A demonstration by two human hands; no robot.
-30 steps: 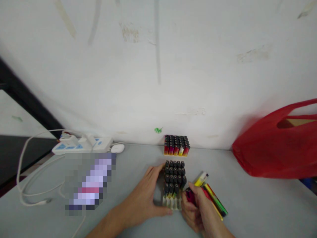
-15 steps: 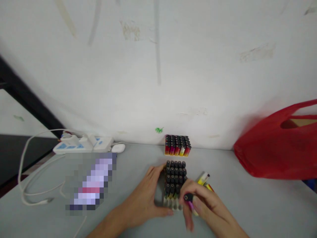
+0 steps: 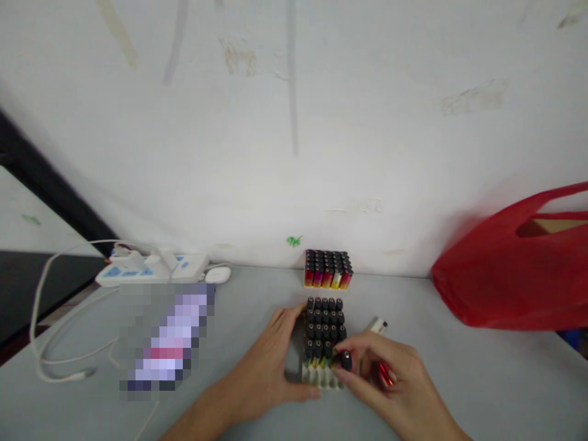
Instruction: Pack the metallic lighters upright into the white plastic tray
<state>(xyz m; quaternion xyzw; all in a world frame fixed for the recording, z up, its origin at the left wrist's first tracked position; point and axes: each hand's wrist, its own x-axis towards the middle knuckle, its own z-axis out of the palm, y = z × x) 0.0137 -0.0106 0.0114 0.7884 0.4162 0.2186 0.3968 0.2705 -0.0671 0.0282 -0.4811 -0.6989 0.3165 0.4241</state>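
Note:
A pale tray (image 3: 325,381) of upright black-topped lighters (image 3: 325,331) stands on the table, with bare slots along its front row. My left hand (image 3: 269,361) grips the tray from the left, fingers at its far corner and thumb at its front edge. Between the thumb and fingertips of my right hand (image 3: 390,380) is another lighter (image 3: 346,360), black top up, at the tray's right front. Whether its base sits in a slot is hidden. Beside my right hand lie a white loose lighter (image 3: 379,326) and a red one (image 3: 386,373), both partly covered.
A second full block of lighters (image 3: 327,271) stands against the wall (image 3: 367,153). On the left are a power strip (image 3: 156,269) with cables, a small white case (image 3: 218,275) and a blurred-out phone-like object (image 3: 172,337). A red bag (image 3: 509,275) rests at the right.
My right hand has turned and brought its lighter from a tilt to nearly upright at the tray's right front. My left hand keeps its grip on the tray.

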